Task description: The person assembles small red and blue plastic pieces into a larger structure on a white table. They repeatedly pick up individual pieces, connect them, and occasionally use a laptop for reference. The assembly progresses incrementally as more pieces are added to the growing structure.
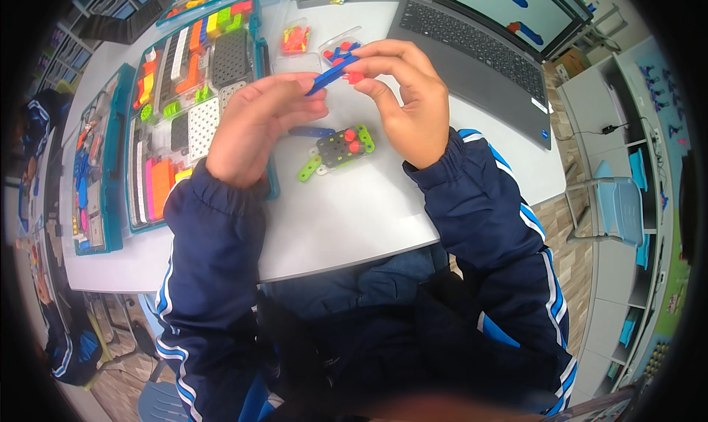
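Observation:
Above the table, my left hand (254, 123) pinches the near end of a blue building-kit strip (331, 76). The fingers of my right hand (419, 112) rest on the strip's far end, and a small red connector (355, 77) shows by the thumb and fingertips. Whether the connector is fitted into the strip I cannot tell. Below my hands lies a small assembly: a dark perforated plate (333, 153) with a green strip (310, 169) and red connectors (352, 143) on it. A second blue strip (310, 131) lies beside it, partly under my left hand.
At the left stand open teal-edged cases (122, 193) of colourful building parts. Small clear boxes (295, 37) with red and blue pieces sit beyond my hands. An open laptop (472, 60) fills the back right, its screen showing blue and red parts. A chair (618, 204) stands right of the table.

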Motion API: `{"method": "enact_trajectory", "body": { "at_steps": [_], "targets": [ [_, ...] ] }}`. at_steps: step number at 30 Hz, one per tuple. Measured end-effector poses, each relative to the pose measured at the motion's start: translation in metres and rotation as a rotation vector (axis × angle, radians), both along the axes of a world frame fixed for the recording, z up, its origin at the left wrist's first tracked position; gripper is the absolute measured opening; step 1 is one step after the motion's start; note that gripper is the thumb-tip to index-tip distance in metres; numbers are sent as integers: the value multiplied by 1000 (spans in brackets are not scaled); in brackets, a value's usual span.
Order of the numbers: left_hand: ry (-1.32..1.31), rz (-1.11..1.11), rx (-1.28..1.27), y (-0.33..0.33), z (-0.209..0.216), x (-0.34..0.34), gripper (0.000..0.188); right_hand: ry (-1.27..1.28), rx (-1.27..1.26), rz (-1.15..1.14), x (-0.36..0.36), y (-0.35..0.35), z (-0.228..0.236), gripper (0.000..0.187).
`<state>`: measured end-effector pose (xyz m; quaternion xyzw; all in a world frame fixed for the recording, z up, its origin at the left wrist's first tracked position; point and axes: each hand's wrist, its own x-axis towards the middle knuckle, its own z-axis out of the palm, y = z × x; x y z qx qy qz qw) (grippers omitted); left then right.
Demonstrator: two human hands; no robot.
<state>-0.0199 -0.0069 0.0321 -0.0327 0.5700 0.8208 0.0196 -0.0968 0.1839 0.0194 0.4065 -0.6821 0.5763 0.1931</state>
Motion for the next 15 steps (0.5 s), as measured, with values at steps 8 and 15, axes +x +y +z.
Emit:
{"method": "enact_trajectory", "body": {
  "at_steps": [8, 15],
  "targets": [
    [2, 63, 5, 4, 0, 2, 25, 19, -11, -59, 5, -1, 1, 15],
    [-11, 74, 45, 3, 2, 3, 28, -96, 32, 109, 16, 3, 6, 18]
  ]
}}
